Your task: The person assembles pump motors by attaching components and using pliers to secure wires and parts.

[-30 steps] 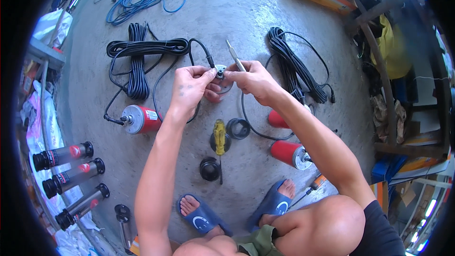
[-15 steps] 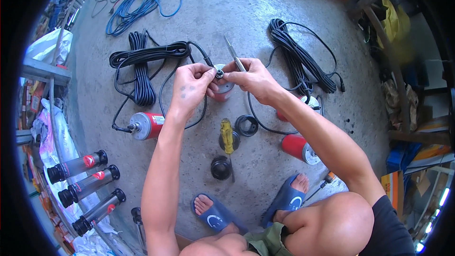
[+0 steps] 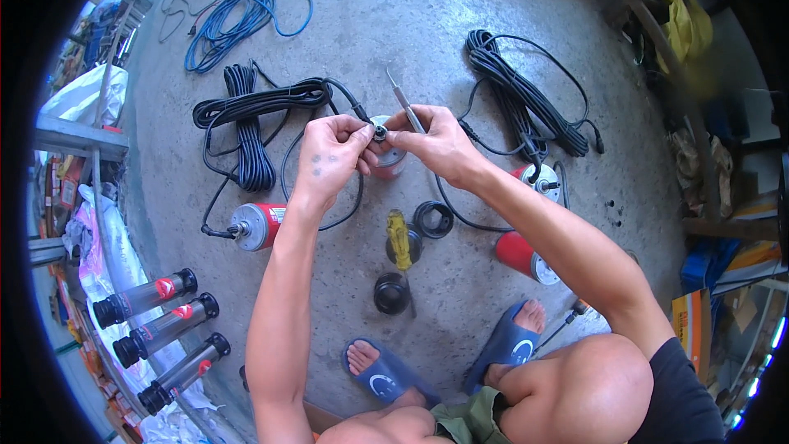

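My left hand (image 3: 329, 154) pinches a small round metal-and-black fitting (image 3: 379, 132) between thumb and fingertips. My right hand (image 3: 437, 145) closes on the same fitting from the other side, and a slim silver pick with a hooked tip (image 3: 403, 99) is tucked in its fingers, pointing up and away. Just beneath both hands stands a red-and-grey cylindrical motor (image 3: 389, 168), partly hidden by them. A black cable (image 3: 348, 95) runs down to the fitting from a bundled coil (image 3: 283, 97) on the left.
Red motors lie at left (image 3: 260, 226) and right (image 3: 526, 256). Near my feet are a yellow-handled screwdriver (image 3: 399, 240), a black ring (image 3: 433, 219) and a black cap (image 3: 392, 293). Another black cable coil (image 3: 526, 94) lies right. Clear tubes (image 3: 168, 333) stand left; blue cable (image 3: 238, 20) lies far left.
The view has shifted slightly. Both hands stay together at the fitting, and the pick remains in my right hand with little visible movement.
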`<move>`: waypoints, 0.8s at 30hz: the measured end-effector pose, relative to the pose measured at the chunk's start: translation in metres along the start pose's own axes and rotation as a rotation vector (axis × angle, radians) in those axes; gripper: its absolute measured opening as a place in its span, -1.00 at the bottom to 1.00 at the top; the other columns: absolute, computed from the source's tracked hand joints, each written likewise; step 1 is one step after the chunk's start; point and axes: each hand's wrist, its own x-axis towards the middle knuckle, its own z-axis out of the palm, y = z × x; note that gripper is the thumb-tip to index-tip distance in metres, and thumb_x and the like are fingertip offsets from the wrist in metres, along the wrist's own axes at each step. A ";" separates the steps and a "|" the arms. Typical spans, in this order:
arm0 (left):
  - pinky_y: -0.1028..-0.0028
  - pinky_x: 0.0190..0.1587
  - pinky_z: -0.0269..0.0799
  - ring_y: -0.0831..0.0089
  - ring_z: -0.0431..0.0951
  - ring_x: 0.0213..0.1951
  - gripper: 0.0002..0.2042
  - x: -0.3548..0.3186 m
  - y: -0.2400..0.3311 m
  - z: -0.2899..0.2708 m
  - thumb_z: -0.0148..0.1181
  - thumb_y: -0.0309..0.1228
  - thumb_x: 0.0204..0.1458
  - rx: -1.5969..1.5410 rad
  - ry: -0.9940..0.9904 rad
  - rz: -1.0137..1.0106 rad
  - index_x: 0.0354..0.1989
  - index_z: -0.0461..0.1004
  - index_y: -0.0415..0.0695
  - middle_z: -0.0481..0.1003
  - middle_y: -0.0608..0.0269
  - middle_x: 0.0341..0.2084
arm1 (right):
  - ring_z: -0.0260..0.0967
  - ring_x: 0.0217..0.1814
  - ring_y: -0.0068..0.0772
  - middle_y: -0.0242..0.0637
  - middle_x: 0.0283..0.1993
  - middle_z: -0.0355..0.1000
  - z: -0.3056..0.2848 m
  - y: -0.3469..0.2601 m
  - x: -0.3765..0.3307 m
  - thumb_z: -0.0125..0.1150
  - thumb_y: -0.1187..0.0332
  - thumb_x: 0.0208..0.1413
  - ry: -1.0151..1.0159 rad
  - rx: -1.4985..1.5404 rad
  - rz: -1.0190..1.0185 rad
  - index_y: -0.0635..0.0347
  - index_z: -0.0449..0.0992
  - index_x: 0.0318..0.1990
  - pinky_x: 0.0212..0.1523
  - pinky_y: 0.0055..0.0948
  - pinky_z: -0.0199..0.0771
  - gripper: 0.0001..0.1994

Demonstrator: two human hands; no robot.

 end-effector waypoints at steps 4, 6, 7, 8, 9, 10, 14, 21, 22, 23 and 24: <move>0.62 -0.51 0.42 0.59 0.56 -0.52 -0.86 0.001 -0.004 0.000 0.15 -0.51 0.29 -0.028 0.020 0.014 -0.30 0.56 -0.30 0.61 0.18 -0.47 | 0.49 -0.08 -0.53 -0.25 -0.17 0.60 0.003 0.001 0.000 0.28 0.45 0.16 0.015 -0.009 0.000 0.41 0.59 -0.08 0.05 -0.43 0.48 -0.77; 0.62 -0.53 0.40 0.60 0.55 -0.53 -0.86 0.001 -0.007 0.001 0.14 -0.52 0.29 -0.044 0.033 0.005 -0.30 0.56 -0.31 0.60 0.19 -0.48 | 0.49 -0.08 -0.53 -0.25 -0.17 0.60 0.005 0.004 0.001 0.28 0.45 0.16 0.023 -0.028 0.007 0.41 0.59 -0.08 0.04 -0.43 0.48 -0.77; 0.62 -0.53 0.40 0.60 0.55 -0.53 -0.86 0.001 -0.008 0.000 0.14 -0.52 0.29 -0.048 0.032 -0.001 -0.30 0.55 -0.31 0.60 0.19 -0.48 | 0.49 -0.08 -0.53 -0.25 -0.16 0.59 0.006 0.005 0.002 0.28 0.45 0.16 0.025 -0.031 0.015 0.42 0.59 -0.09 0.04 -0.43 0.48 -0.77; 0.62 -0.53 0.40 0.60 0.55 -0.53 -0.86 0.001 -0.006 0.001 0.14 -0.52 0.29 -0.051 0.027 -0.003 -0.29 0.55 -0.31 0.59 0.20 -0.48 | 0.49 -0.08 -0.53 -0.25 -0.16 0.59 0.005 0.004 0.003 0.28 0.45 0.16 0.032 -0.036 0.019 0.42 0.59 -0.09 0.04 -0.43 0.48 -0.77; 0.61 -0.53 0.41 0.60 0.55 -0.53 -0.86 0.001 -0.006 0.002 0.14 -0.52 0.30 -0.050 0.024 -0.002 -0.29 0.55 -0.31 0.59 0.19 -0.48 | 0.49 -0.08 -0.53 -0.24 -0.16 0.59 0.004 0.003 0.002 0.28 0.45 0.16 0.034 -0.052 0.011 0.42 0.59 -0.08 0.04 -0.43 0.48 -0.77; 0.61 -0.52 0.41 0.60 0.55 -0.53 -0.86 0.001 -0.006 0.003 0.14 -0.51 0.30 -0.049 0.021 -0.002 -0.29 0.54 -0.31 0.59 0.19 -0.48 | 0.48 -0.08 -0.52 -0.24 -0.15 0.59 0.003 0.003 0.000 0.29 0.44 0.16 0.036 -0.068 0.002 0.41 0.59 -0.08 0.04 -0.43 0.48 -0.76; 0.59 -0.47 0.44 0.56 0.55 -0.50 -0.87 -0.008 0.001 0.006 0.15 -0.49 0.30 -0.043 0.058 -0.001 -0.27 0.55 -0.29 0.60 0.19 -0.46 | 0.49 -0.07 -0.51 -0.24 -0.15 0.59 0.005 -0.003 -0.003 0.30 0.41 0.17 0.059 -0.116 -0.013 0.41 0.59 -0.06 0.04 -0.41 0.48 -0.74; 0.53 -0.42 0.53 0.49 0.60 -0.45 -0.84 -0.021 0.027 0.002 0.16 -0.45 0.31 -0.159 0.050 0.122 -0.19 0.54 -0.34 0.62 0.10 -0.39 | 0.47 -0.08 -0.54 -0.28 -0.17 0.58 0.007 -0.038 -0.008 0.30 0.38 0.19 0.044 -0.114 -0.115 0.39 0.57 -0.08 0.03 -0.40 0.48 -0.75; 0.51 -0.40 0.55 0.48 0.61 -0.43 -0.84 -0.024 0.031 0.002 0.16 -0.46 0.31 -0.190 0.039 0.127 -0.18 0.54 -0.35 0.63 0.09 -0.38 | 0.44 -0.16 -0.55 -0.26 -0.24 0.57 0.006 -0.040 -0.009 0.30 0.38 0.17 0.054 -0.128 -0.179 0.40 0.57 -0.11 -0.07 -0.39 0.48 -0.76; 0.46 -0.37 0.59 0.42 0.64 -0.40 -0.83 -0.029 0.034 0.001 0.16 -0.47 0.30 -0.232 0.006 0.126 -0.15 0.54 -0.37 0.64 0.04 -0.35 | 0.42 -0.23 -0.56 -0.25 -0.31 0.55 0.007 -0.042 -0.012 0.30 0.38 0.16 0.063 -0.139 -0.244 0.41 0.56 -0.14 -0.17 -0.38 0.48 -0.76; 0.43 -0.36 0.61 0.39 0.65 -0.40 -0.83 -0.036 0.038 0.004 0.15 -0.48 0.30 -0.276 0.008 0.094 -0.12 0.54 -0.38 0.64 0.03 -0.35 | 0.40 -0.30 -0.57 -0.23 -0.37 0.54 0.008 -0.045 -0.016 0.30 0.38 0.14 0.071 -0.151 -0.309 0.42 0.56 -0.17 -0.27 -0.37 0.48 -0.77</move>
